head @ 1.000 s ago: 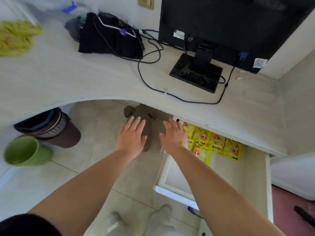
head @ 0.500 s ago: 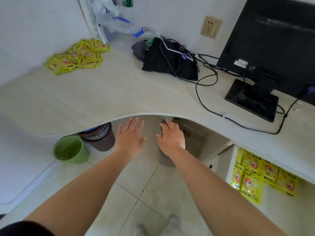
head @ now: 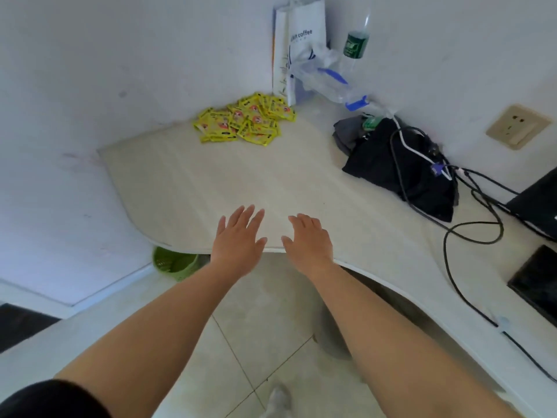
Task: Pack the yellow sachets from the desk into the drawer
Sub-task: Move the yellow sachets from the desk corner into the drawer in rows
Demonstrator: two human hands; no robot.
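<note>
A pile of several yellow sachets [head: 244, 119] lies in the far corner of the pale desk [head: 229, 182], next to the wall. My left hand [head: 238, 240] and my right hand [head: 308, 243] hover side by side over the desk's front edge, palms down, fingers spread, both empty. The sachets are well beyond my fingertips. The drawer is out of view.
A white paper bag [head: 297, 46], a clear plastic bag [head: 327, 76] and a green-labelled bottle [head: 355, 45] stand behind the sachets. A black bag [head: 401, 170] with cables [head: 470, 233] lies to the right, beside a monitor base [head: 539, 282]. A green bin [head: 174, 263] sits on the floor under the desk.
The view has swung left and up, away from the open drawer toward the sachet pile. Both empty hands have moved from below the desk to over its front edge.
</note>
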